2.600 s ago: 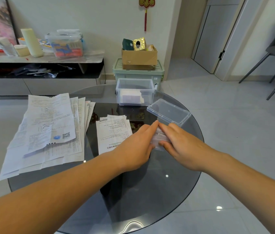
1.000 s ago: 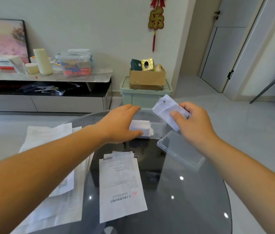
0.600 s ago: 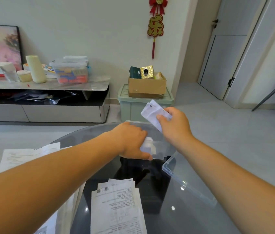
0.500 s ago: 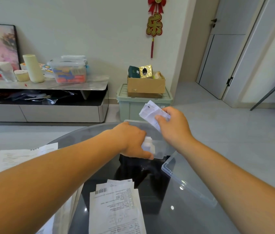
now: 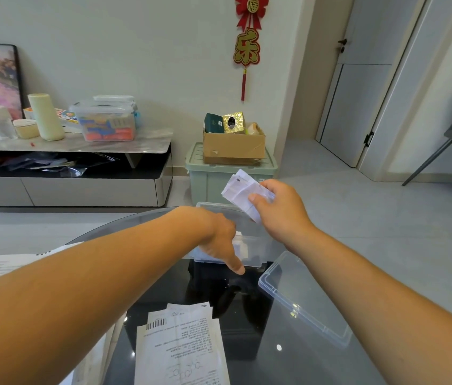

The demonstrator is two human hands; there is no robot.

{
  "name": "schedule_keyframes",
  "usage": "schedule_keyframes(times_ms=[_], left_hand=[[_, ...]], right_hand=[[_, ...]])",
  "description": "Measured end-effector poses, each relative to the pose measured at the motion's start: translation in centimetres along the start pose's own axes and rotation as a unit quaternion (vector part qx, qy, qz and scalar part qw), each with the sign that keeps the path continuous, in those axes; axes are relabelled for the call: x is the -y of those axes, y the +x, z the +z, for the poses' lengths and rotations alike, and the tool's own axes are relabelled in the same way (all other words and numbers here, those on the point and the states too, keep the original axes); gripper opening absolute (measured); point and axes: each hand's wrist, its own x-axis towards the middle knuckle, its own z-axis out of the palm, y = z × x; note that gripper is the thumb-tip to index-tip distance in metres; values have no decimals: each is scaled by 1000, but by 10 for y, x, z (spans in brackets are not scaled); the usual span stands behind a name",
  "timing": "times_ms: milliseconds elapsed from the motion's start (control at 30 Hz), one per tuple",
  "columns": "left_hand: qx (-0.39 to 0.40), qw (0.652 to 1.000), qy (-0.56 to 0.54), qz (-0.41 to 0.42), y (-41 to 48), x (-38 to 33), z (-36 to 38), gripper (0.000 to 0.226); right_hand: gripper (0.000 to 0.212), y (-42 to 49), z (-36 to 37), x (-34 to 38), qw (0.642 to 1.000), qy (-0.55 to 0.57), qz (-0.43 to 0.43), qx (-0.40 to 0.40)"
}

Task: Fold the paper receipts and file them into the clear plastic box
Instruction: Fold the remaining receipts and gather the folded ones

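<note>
Little changed | right hand (image 5: 280,212) pinches receipt (image 5: 242,190) | left hand (image 5: 217,240) stays in box (image 5: 256,252), grip unclear

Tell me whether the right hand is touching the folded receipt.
Touching. The head view shows the right hand pinching the folded receipt, with its thumb pressed flat on the paper's face.

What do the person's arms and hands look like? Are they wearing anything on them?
Both arms are bare as far as the picture shows: no sleeve appears on the left forearm or the right forearm. The left hand and the right hand have no gloves. No watch or bracelet shows at either wrist, and no ring on the fingers that can be seen.
</note>
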Motion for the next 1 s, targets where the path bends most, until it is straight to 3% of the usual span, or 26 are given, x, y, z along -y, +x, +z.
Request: schedule_keyframes(times_ms=[167, 700, 867, 1000], left_hand=[[-6, 1000, -19, 2, -5, -1, 0, 92], [11, 999, -44, -12, -2, 0, -4, 112], [-62, 997, -47, 19, -8, 7, 3, 102], [-165, 983, -35, 67, -10, 16, 22, 69]], right_hand=[[11, 2, 0, -2, 1000, 0, 5, -1], [19, 7, 4, -7, 1000, -2, 9, -3], [14, 8, 5, -8, 1000, -10, 6, -9], [8, 8, 4, -9, 1000, -26, -3, -12]])
